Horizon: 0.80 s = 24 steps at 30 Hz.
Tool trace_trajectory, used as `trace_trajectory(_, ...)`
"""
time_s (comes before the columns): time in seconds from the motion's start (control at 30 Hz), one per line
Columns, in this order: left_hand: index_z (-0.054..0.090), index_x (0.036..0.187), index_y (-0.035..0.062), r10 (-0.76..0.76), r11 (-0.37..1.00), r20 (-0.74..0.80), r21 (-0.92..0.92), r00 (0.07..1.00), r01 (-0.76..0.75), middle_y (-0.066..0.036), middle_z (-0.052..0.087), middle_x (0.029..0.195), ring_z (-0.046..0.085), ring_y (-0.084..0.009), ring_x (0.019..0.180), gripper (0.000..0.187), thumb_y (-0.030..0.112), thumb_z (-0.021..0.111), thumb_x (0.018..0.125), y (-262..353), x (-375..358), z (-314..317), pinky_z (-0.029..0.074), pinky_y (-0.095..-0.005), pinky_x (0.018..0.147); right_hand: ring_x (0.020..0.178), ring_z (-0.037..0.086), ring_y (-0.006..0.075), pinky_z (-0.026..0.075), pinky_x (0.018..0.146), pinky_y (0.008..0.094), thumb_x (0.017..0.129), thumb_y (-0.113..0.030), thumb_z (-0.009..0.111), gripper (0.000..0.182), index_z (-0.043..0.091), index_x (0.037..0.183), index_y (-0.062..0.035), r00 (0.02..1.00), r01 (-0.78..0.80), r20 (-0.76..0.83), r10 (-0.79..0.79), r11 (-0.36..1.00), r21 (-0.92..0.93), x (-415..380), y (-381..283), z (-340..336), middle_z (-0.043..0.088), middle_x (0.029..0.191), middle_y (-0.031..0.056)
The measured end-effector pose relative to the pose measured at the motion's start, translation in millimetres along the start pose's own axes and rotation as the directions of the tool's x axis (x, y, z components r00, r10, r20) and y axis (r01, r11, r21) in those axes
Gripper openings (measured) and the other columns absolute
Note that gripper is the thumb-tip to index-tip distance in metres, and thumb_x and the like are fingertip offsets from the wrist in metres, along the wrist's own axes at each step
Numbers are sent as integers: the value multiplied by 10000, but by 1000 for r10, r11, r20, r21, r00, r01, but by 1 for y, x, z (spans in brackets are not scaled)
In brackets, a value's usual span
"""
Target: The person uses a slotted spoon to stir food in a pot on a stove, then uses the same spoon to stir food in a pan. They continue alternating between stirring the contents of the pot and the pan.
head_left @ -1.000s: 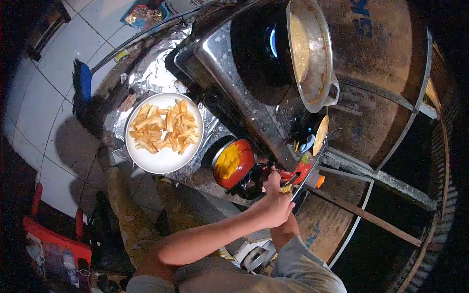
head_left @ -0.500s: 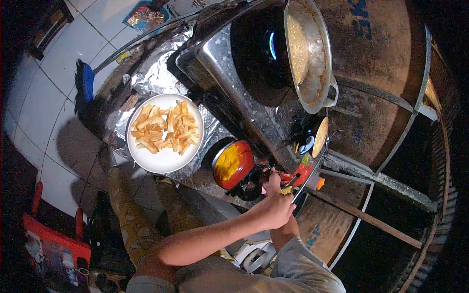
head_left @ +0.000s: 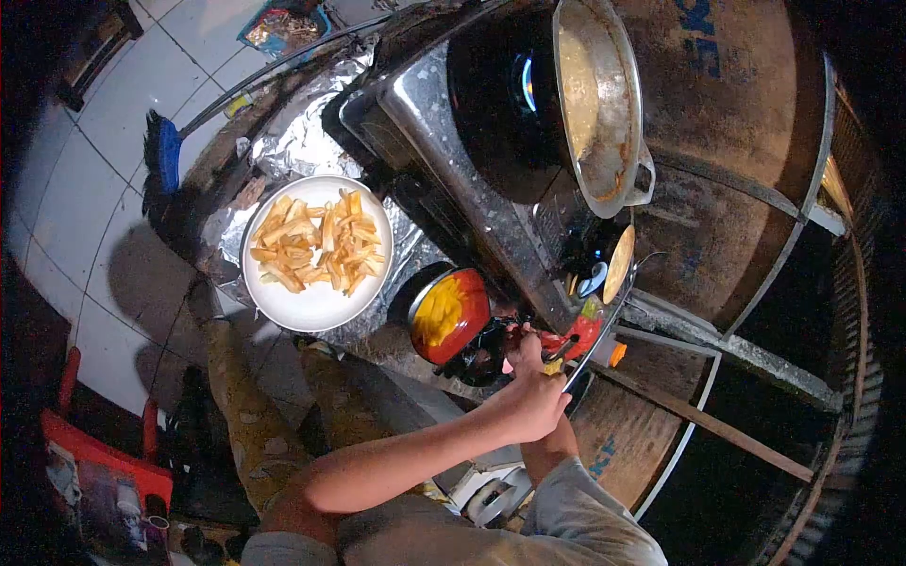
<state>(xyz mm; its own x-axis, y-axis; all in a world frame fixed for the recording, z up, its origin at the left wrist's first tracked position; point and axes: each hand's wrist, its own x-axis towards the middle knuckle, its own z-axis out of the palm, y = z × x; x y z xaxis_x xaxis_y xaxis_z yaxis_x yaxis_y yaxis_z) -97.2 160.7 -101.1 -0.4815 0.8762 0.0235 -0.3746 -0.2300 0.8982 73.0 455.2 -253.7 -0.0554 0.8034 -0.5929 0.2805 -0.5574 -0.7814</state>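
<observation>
My left hand is closed in a fist in front of my right wrist. From it a long thin metal-handled utensil slants up to the right; its far end is thin and hard to make out. Just beyond, my right hand has its fingers bent in beside dark and red items, and what they hold is hidden. Left of it, a red-lined bowl contains yellow pieces. Red packaging and an orange cap lie right of the hands.
A white plate of pale fried strips rests on foil. A wide pan of bubbling oil stands over a blue flame on the stove. A blue broom and red chair are left.
The view has shifted very slightly. Both hands keep almost the same place and shape, and the utensil is still in my left hand.
</observation>
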Motion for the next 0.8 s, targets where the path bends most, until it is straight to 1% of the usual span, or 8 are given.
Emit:
trace_trajectory(0.13,539,851,-41,75,986,-90,155,993,-60,-258,599,706,624,-420,718,223,179,523,881,-10,0,11,488,-500,645,604,538,246,482,569,322,781,-130,533,106,485,842,-58,1000,-20,16,20,999,-35,11,0,-9,531,665,100)
trace_trajectory(0.23,535,854,-40,103,985,-96,150,990,-88,-260,598,706,621,-423,724,224,182,524,880,-10,-1,11,485,-505,648,609,545,239,482,572,316,831,-159,546,124,488,872,-57,993,-99,65,99,995,-1,5,-4,-8,537,672,92)
trace_trajectory(0.33,531,858,-41,138,980,-108,157,985,-120,-264,594,704,619,-424,725,227,185,526,879,-10,-1,11,484,-507,647,621,558,221,481,576,310,881,-223,568,163,514,841,-75,993,-62,96,66,997,-49,-6,-5,-7,555,681,70)
trace_trajectory(0.43,529,852,-41,59,985,-38,166,998,-52,-262,594,701,619,-425,719,228,185,527,879,-8,0,9,483,-508,644,625,567,199,477,561,310,893,-255,595,178,532,839,-97,981,-9,187,59,966,-259,8,-2,-16,577,694,47)
trace_trajectory(0.53,526,847,-40,76,991,-88,115,993,-65,-258,596,697,618,-427,714,227,185,526,880,-10,-1,10,481,-508,640,617,565,184,472,546,319,862,-206,642,140,530,875,-122,992,-107,28,124,935,-337,-19,-12,5,582,694,35)
trace_trajectory(0.63,527,843,-41,34,997,-45,74,998,-30,-252,598,691,619,-426,708,229,185,526,880,-12,0,12,482,-503,638,610,559,189,471,547,339,840,-163,665,163,528,917,-118,998,-43,38,59,944,-327,-4,-8,-5,583,691,36)
trace_trajectory(0.73,530,843,-41,78,987,-91,148,993,-64,-252,601,694,621,-422,712,225,181,526,880,-13,0,16,483,-502,642,629,571,197,481,576,364,822,-158,683,167,547,904,-107,995,69,-33,-89,913,-402,6,1,-8,590,729,42)
trace_trajectory(0.8,532,843,-41,86,981,-103,180,991,-66,-253,602,697,622,-422,714,222,178,525,879,-14,1,17,483,-502,645,654,578,199,485,592,372,815,-165,690,183,553,918,-99,994,84,-25,-103,912,-401,7,2,-8,593,771,49)
